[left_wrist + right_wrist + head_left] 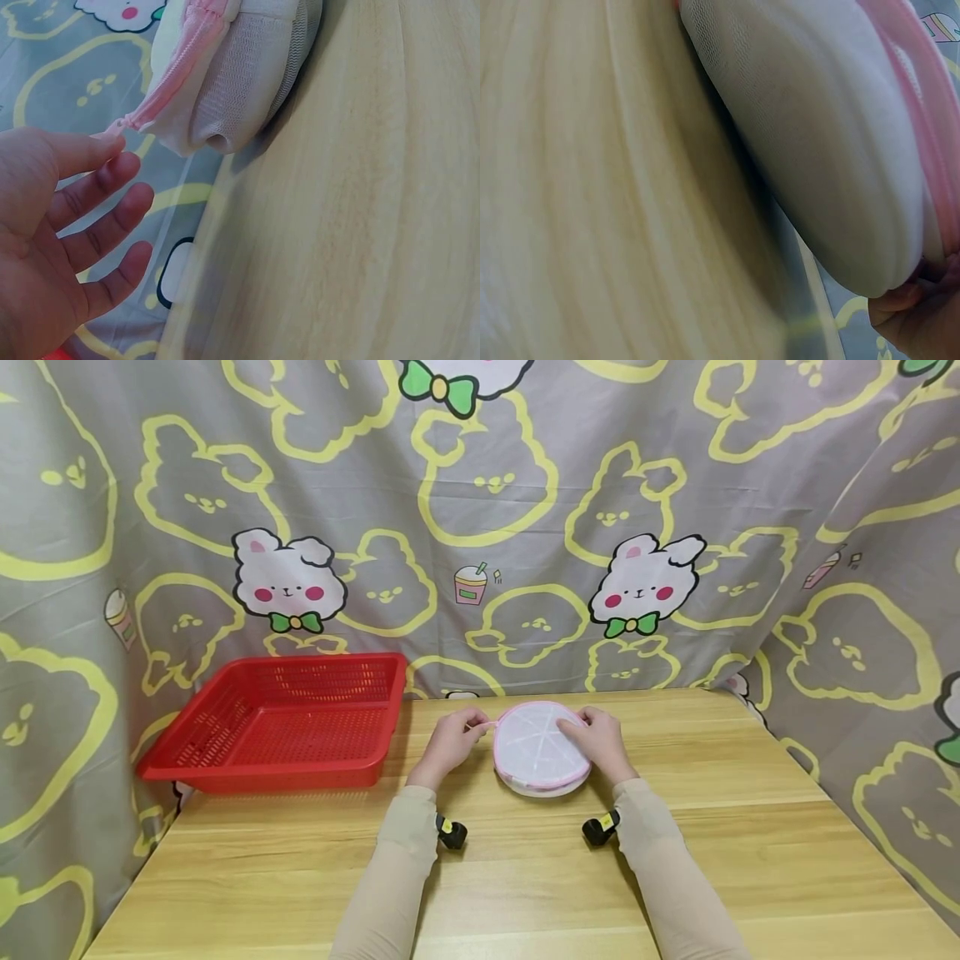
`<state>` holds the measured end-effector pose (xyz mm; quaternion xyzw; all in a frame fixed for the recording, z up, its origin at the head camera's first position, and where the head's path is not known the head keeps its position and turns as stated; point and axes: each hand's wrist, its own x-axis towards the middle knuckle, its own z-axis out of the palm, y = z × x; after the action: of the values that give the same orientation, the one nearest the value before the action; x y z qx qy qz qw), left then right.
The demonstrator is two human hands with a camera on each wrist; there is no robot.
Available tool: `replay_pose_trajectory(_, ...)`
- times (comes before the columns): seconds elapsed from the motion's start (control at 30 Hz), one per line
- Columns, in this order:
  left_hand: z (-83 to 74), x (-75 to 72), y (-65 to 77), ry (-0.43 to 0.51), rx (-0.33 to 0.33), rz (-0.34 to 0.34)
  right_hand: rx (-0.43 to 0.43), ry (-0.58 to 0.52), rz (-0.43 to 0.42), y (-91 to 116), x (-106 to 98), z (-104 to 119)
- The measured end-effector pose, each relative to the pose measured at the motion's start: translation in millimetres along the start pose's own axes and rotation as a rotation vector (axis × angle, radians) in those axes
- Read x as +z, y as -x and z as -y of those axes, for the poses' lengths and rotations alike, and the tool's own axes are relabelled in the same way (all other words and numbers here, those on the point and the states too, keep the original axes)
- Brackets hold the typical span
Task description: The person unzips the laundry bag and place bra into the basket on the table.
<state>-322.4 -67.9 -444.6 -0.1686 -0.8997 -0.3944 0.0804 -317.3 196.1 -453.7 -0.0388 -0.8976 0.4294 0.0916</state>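
While my left hand [453, 740] pinches the small pink pull tab [117, 127] between thumb and forefinger, its other fingers loosely spread, my right hand [602, 747] is clamped on the right side of the white mesh bag [538, 747], thumb laid over the top. The bag is in front of me, toward the back of the table [517, 877], between my two hands and to the right of the red basket [292, 775].

I judge the step in hand to be working the zip [184, 64] along the edge. To do it well, I should hold firm with my right hand as an anchor, draw the tab along the line of the teeth, and smooth any soft mesh away from them. Pulling straight outward would, I think, only drag the bag or stretch its rim. How far the zip is done up, I cannot tell.

The bag has a broad, flat face turned upward. That face is nearly round, so no long axis stands out across it; the bag is simply much wider than it is thick. The tab points left from the bag's left edge, into my pinch. Whether the underside rests fully on the table or is slightly raised, I cannot tell.
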Motion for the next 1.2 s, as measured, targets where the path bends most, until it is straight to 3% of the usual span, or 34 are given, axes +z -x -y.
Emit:
replay_pose_trajectory(0.5, 0.5, -1.4, -0.1, 0.013, 0.020, 0.006, 0.001, -0.015, -0.003, 1.0, -1.2, 2.3)
replay_pose_trajectory(1.2, -0.9, -3.4, 0.2, 0.004, 0.067, 0.071, 0.029, -0.008, -0.022, 1.7, -3.7, 2.6)
